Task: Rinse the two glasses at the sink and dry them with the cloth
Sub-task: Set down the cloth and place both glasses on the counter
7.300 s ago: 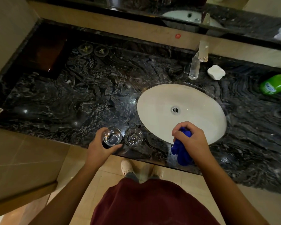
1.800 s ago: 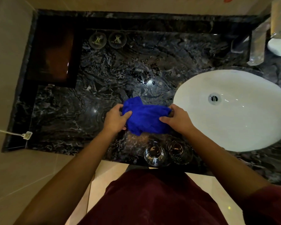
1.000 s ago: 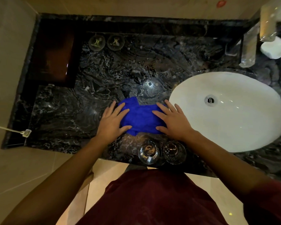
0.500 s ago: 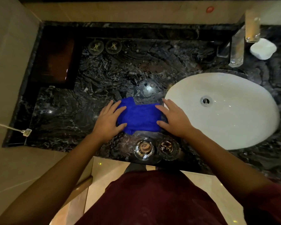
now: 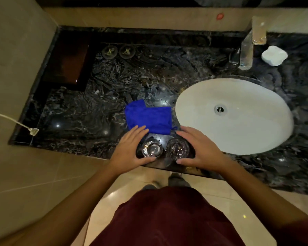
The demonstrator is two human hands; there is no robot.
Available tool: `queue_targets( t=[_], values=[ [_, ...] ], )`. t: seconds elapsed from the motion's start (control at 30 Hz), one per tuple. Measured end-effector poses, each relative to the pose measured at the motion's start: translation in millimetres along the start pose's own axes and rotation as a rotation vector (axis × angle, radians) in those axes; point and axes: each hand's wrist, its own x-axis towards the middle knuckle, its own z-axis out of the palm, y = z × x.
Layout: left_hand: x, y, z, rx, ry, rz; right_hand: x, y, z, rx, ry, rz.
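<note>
Maroon cloth of the person's clothing fills the nearest ground at 6 o'clock, with both forearms reaching up from it. Just beyond, at the counter's front edge, the two glasses stand upright side by side: the left glass (image 5: 152, 148) and the right glass (image 5: 178, 149). The left hand (image 5: 130, 151) cups around the left glass, fingers spread at its far side and thumb along its near side; the right hand (image 5: 200, 150) does the same around the right glass. Whether either palm truly grips the glass I cannot tell; the fingers look loosely curved, not clamped.

Half a second ago both hands lay flat on the blue cloth (image 5: 148, 118), smoothing it; now they have let go of it and dropped back to the glasses. The cloth lies folded and flat on the dark marble counter (image 5: 82, 119), at 12 o'clock from the glasses and just beside them. That suggests drying is finished and the hands are only tidying the pair.

Farther off at 2 o'clock sits the white basin (image 5: 238, 132), dry-looking, with the tap (image 5: 247, 50) behind it.
</note>
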Motion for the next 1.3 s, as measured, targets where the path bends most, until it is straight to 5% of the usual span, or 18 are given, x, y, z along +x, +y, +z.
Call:
queue_targets(
  t=[0.37, 0.93, 1.3],
  values=[
    [-2.7, 14.0, 24.7, -0.052, -0.051, -0.007, -8.8, -28.5, 39.5, -0.105, 0.114, 0.088],
    [-11.4, 31.5, 31.7, -0.233, 0.131, -0.128, -19.4, -37.7, 67.0, 0.288, 0.419, 0.357],
    [-22.5, 67.4, -79.8, -0.486, 0.253, -0.071, -77.9, -87.2, -24.1, 0.532, 0.660, 0.185]
  ],
)
